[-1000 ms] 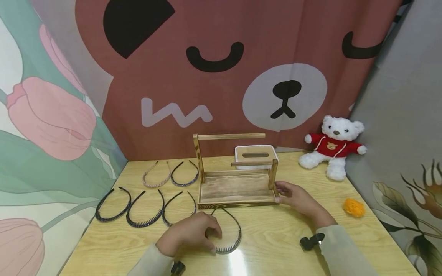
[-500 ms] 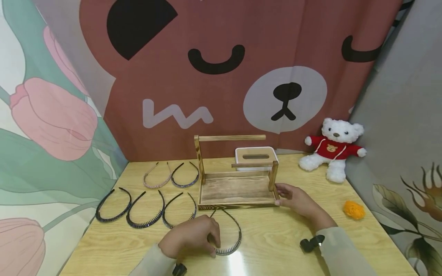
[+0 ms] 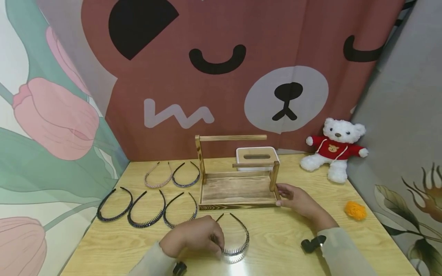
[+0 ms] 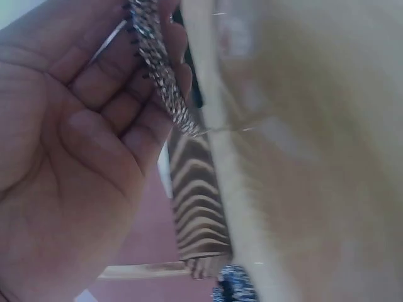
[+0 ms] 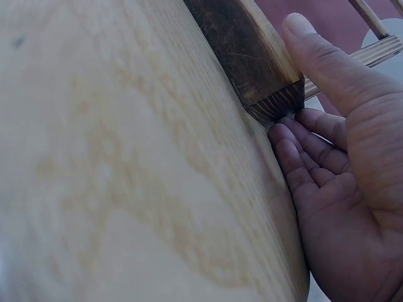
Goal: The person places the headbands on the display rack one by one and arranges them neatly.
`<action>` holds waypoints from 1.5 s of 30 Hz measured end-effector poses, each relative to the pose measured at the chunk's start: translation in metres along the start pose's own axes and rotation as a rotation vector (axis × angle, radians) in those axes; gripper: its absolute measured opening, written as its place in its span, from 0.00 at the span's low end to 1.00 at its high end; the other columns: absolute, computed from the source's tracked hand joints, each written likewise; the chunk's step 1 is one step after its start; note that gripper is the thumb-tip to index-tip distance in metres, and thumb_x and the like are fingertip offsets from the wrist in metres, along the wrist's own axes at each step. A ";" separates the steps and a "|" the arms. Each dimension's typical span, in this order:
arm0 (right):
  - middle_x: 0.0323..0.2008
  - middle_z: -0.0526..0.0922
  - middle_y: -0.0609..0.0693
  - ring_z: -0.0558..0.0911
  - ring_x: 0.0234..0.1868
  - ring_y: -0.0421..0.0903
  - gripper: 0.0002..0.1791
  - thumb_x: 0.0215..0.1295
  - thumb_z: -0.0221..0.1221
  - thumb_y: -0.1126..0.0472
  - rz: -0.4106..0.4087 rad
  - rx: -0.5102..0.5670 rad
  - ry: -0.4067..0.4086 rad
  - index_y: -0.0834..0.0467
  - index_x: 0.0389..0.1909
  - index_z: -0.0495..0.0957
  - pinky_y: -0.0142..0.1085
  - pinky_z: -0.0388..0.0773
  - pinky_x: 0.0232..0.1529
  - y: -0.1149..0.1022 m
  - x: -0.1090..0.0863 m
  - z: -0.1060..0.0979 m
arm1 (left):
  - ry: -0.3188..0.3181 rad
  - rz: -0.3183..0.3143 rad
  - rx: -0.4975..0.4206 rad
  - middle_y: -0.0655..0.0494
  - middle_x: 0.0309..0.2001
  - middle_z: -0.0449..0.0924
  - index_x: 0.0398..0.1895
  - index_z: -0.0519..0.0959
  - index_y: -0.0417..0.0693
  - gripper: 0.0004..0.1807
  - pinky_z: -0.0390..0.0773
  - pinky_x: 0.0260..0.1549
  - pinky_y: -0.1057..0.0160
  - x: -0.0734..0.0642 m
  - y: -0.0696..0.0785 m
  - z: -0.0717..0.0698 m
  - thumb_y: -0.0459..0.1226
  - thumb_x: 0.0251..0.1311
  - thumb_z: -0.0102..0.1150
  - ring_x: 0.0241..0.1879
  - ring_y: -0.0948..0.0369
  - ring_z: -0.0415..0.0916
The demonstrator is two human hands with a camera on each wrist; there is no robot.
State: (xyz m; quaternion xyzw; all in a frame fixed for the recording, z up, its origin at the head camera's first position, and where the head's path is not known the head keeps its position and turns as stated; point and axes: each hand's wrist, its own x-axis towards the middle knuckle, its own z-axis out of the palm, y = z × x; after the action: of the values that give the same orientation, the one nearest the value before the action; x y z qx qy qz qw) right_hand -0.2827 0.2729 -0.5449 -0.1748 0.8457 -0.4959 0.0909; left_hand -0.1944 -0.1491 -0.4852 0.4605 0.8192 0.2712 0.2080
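At lower centre, the left hand (image 3: 197,235) pinches a headband (image 3: 246,239) just below the front edge of a wooden rack (image 3: 238,189), whose right end the right hand (image 3: 295,199) grips; open table (image 3: 276,245) stretches rightward.

2 cream sleeves (image 3: 345,253), 2 black cameras (image 3: 312,244)

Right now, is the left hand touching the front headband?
Touching: the left wrist view shows the glittery headband lying across the left hand, against its curled fingers.
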 end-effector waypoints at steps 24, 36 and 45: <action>0.75 0.76 0.67 0.76 0.75 0.68 0.39 0.75 0.70 0.56 0.006 0.006 0.015 0.67 0.79 0.68 0.45 0.77 0.72 0.000 -0.001 0.003 | 0.422 0.025 -0.798 0.56 0.46 0.87 0.57 0.83 0.31 0.14 0.87 0.50 0.65 0.012 -0.001 -0.040 0.34 0.84 0.53 0.45 0.65 0.84; 0.74 0.76 0.68 0.76 0.74 0.69 0.38 0.76 0.70 0.56 0.023 -0.015 0.020 0.67 0.79 0.68 0.60 0.75 0.74 -0.005 0.000 0.002 | 0.674 0.158 -1.181 0.58 0.47 0.85 0.54 0.85 0.51 0.19 0.84 0.50 0.70 0.016 0.001 -0.052 0.26 0.85 0.43 0.47 0.66 0.82; 0.74 0.76 0.68 0.76 0.74 0.69 0.38 0.75 0.70 0.56 0.023 -0.023 0.018 0.67 0.79 0.68 0.61 0.73 0.74 -0.006 -0.001 0.002 | 0.933 0.069 -1.201 0.56 0.49 0.87 0.57 0.83 0.49 0.15 0.84 0.51 0.69 0.027 0.010 -0.060 0.25 0.80 0.52 0.47 0.64 0.82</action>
State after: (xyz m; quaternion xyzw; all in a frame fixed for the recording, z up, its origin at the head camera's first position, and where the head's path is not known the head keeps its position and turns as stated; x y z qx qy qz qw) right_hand -0.2799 0.2687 -0.5405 -0.1616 0.8542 -0.4866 0.0869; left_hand -0.2364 -0.1367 -0.4349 0.1309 0.5190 0.8434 0.0463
